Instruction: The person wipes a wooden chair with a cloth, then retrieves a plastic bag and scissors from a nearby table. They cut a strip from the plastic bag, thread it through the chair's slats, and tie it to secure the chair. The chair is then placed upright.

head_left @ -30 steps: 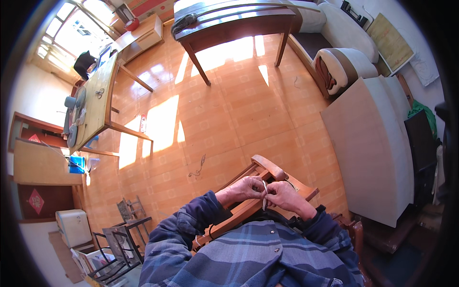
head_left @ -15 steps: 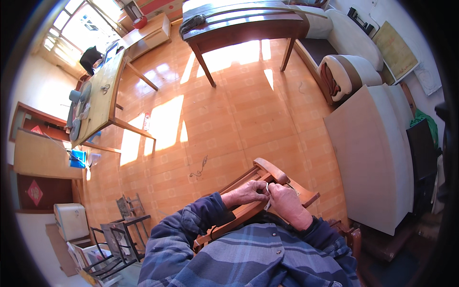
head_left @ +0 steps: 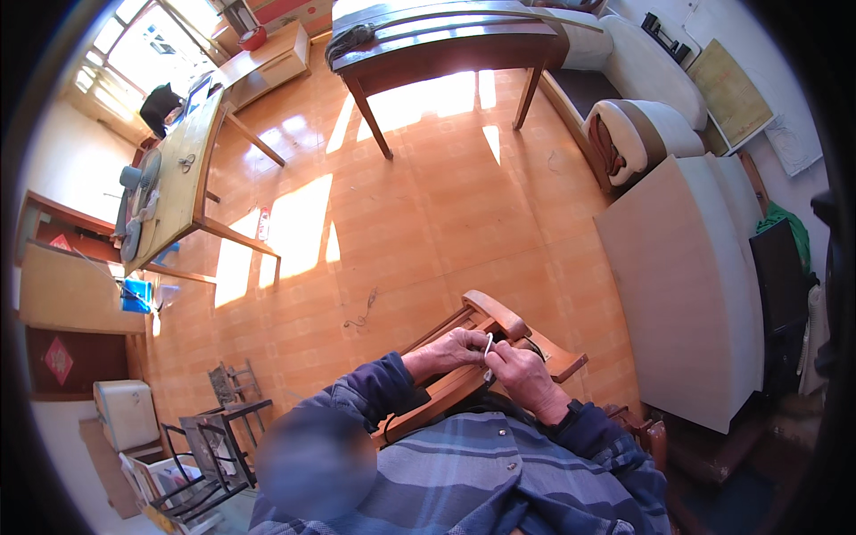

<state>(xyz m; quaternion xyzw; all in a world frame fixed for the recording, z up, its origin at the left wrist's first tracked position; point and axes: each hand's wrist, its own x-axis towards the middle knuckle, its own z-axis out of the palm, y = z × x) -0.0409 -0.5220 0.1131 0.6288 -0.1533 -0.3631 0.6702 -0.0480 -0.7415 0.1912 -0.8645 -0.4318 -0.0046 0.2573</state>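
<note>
Both my hands meet over a reddish-brown wooden chair-like frame (head_left: 495,312) tilted across my lap. Between them runs a thin, pale white strip or cord (head_left: 489,346), looped upward. My left hand (head_left: 446,351) pinches it from the left with thumb and fingers. On the right, my right hand (head_left: 524,378) is closed around the strip, a short end hanging below its fingers. A dark cable-like line (head_left: 385,430) lies by the frame's lower left part. Exactly where the strip meets the frame is hidden by my fingers.
A dark wooden table (head_left: 446,55) stands ahead, with a lighter wooden table (head_left: 183,201) at left. A large pale board (head_left: 682,285) leans at right beside the white sofa (head_left: 637,134). Dark chair frames (head_left: 214,450) stand at lower left. A thin cord (head_left: 363,310) lies on the tiles.
The view has shifted slightly, moving the room a little left in the picture. More of the white strip now shows as a raised loop between my hands; my right hand has turned slightly.
</note>
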